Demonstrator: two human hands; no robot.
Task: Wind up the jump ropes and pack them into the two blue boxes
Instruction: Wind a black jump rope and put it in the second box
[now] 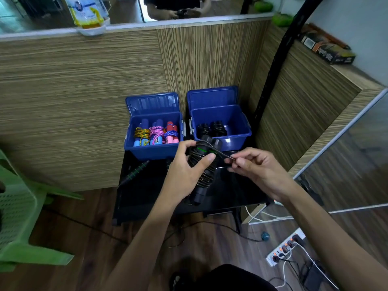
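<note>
My left hand (185,171) grips a pair of black jump-rope handles with green rings (204,164), the thin cord coiled around them. My right hand (256,169) pinches the loose end of that cord (225,155) just right of the handles. Behind them stand two open blue boxes on a black table (142,196). The left blue box (154,149) holds three wound ropes with coloured handles: yellow, pink and blue cords. The right blue box (241,135) holds two wound black ropes (212,129). Another black handle with green rings (136,171) lies on the table at the left.
A wood-grain partition (84,101) rises behind the boxes. A green plastic chair (19,208) stands at the left. A power strip (285,246) with cables lies on the wooden floor at the lower right. A black pole (279,49) leans past the right box.
</note>
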